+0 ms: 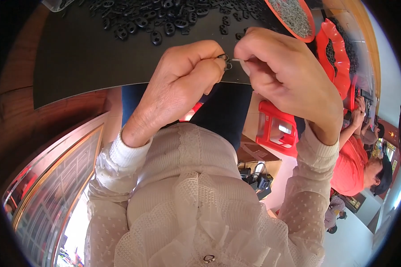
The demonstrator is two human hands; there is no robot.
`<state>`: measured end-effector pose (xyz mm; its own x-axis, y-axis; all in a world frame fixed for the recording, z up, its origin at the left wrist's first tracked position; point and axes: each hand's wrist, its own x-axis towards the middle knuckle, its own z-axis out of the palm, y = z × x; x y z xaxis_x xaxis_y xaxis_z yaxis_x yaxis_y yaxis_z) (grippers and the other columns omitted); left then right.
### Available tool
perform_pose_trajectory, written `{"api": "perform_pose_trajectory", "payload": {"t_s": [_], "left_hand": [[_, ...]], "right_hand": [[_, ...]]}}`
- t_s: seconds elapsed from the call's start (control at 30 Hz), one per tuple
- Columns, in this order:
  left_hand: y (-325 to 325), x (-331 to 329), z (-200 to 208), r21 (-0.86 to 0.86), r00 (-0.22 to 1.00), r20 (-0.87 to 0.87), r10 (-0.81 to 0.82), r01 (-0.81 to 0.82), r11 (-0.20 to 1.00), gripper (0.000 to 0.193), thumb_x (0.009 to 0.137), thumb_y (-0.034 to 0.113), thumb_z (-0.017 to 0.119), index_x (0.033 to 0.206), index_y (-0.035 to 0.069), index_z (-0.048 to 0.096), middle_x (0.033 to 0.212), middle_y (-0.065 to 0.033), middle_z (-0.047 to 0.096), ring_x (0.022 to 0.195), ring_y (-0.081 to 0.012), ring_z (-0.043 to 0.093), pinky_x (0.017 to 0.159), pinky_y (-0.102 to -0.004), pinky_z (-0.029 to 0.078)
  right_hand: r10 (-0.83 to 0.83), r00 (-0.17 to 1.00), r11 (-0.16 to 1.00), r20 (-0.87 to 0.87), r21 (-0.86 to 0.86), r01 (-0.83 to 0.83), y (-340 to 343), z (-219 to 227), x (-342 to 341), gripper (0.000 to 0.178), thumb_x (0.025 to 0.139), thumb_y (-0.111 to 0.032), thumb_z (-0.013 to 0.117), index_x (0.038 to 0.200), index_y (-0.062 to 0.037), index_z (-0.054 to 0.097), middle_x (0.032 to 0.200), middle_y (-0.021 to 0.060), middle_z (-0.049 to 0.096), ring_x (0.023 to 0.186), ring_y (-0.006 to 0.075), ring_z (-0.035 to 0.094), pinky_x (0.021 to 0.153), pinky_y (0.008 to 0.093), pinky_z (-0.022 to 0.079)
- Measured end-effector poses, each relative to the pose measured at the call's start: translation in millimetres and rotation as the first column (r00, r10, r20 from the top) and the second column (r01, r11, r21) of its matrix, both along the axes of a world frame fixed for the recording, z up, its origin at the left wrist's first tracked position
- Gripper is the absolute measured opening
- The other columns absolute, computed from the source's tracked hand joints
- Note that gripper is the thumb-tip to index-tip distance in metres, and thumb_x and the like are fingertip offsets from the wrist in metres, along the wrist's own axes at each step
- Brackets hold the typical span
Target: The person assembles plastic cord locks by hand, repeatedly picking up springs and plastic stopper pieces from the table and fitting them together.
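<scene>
Between the thumb and fingers of my left hand (187, 78) is a small black cord lock part (227, 62) with round holes, sticking out to the right. My right hand (285, 71) is closed in a pinch just beside it. A tiny silvery coil spring (236, 60) pokes out from its fingertips toward the black part. Whether spring and part touch is too small to tell. Both hands are above the near edge of the dark tabletop (84, 66).
Many loose black cord lock parts (169, 29) are heaped along the far side. At the far right are an orange-red dish (310, 26) of small springs and a red wavy-rimmed bowl (343, 66) of dark pieces. A red stool (263, 133) and a person in red (349, 171) are to the right.
</scene>
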<state>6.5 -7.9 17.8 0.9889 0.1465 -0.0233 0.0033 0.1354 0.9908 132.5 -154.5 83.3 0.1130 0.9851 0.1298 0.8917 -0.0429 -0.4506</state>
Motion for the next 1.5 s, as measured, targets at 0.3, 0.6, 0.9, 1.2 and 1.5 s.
{"api": "perform_pose_trajectory", "payload": {"t_s": [0.3, 0.6, 0.9, 1.2, 1.5], "left_hand": [[-1, 0, -4, -0.022, 1.000, 0.008, 0.000, 0.000, 1.000, 0.017, 0.084, 0.007, 0.047, 0.069, 0.001, 0.049, 0.058, 0.0011, 0.044, 0.055, -0.0052, 0.039, 0.049, -0.0236, 0.032], [-1, 0, -4, -0.099, 1.000, 0.012, 0.023, -0.022, 0.995, 0.018, 0.084, 0.007, 0.046, 0.068, 0.000, 0.048, 0.059, 0.0009, 0.044, 0.056, -0.0053, 0.039, 0.051, -0.0226, 0.031], [2, -1, 0, -0.146, 0.999, 0.020, 0.028, -0.025, 0.989, 0.019, 0.085, 0.009, 0.047, 0.069, -0.001, 0.053, 0.059, 0.0007, 0.046, 0.056, -0.0048, 0.040, 0.051, -0.0224, 0.031], [3, -1, 2, -0.167, 0.999, 0.033, 0.007, -0.001, 0.986, 0.018, 0.084, 0.007, 0.047, 0.069, -0.001, 0.055, 0.058, 0.0018, 0.046, 0.055, -0.0039, 0.040, 0.050, -0.0213, 0.030], [2, -1, 0, -0.161, 0.999, 0.022, 0.032, -0.028, 0.987, 0.016, 0.083, 0.005, 0.048, 0.070, 0.000, 0.056, 0.060, 0.0020, 0.048, 0.056, -0.0034, 0.043, 0.051, -0.0204, 0.033]], "right_hand": [[0.001, 0.999, 0.999, 0.047, 0.035, -0.003, 3, -4, -5, 0.029, 0.066, 0.016, 0.050, 0.090, -0.0005, 0.051, 0.073, 0.0072, 0.044, 0.058, 0.0190, 0.044, 0.051, 0.0281, 0.038], [-0.053, 0.986, 0.999, 0.160, 0.008, 0.053, 7, 3, -17, 0.029, 0.064, 0.012, 0.056, 0.088, -0.0034, 0.050, 0.074, 0.0063, 0.045, 0.057, 0.0214, 0.046, 0.051, 0.0301, 0.039], [-0.067, 0.959, 0.998, 0.275, 0.013, 0.066, 10, 3, -24, 0.027, 0.064, 0.008, 0.058, 0.088, -0.0039, 0.051, 0.073, 0.0066, 0.045, 0.055, 0.0233, 0.048, 0.048, 0.0326, 0.040], [-0.046, 0.935, 0.989, 0.351, 0.148, -0.007, 4, -9, -24, 0.032, 0.063, 0.009, 0.062, 0.093, -0.0007, 0.055, 0.081, 0.0096, 0.051, 0.057, 0.0245, 0.054, 0.050, 0.0332, 0.045], [-0.097, 0.960, 0.975, 0.263, 0.219, 0.039, -1, -22, -23, 0.023, 0.074, 0.012, 0.060, 0.095, 0.0014, 0.057, 0.081, 0.0103, 0.053, 0.058, 0.0215, 0.052, 0.050, 0.0293, 0.044]]}}
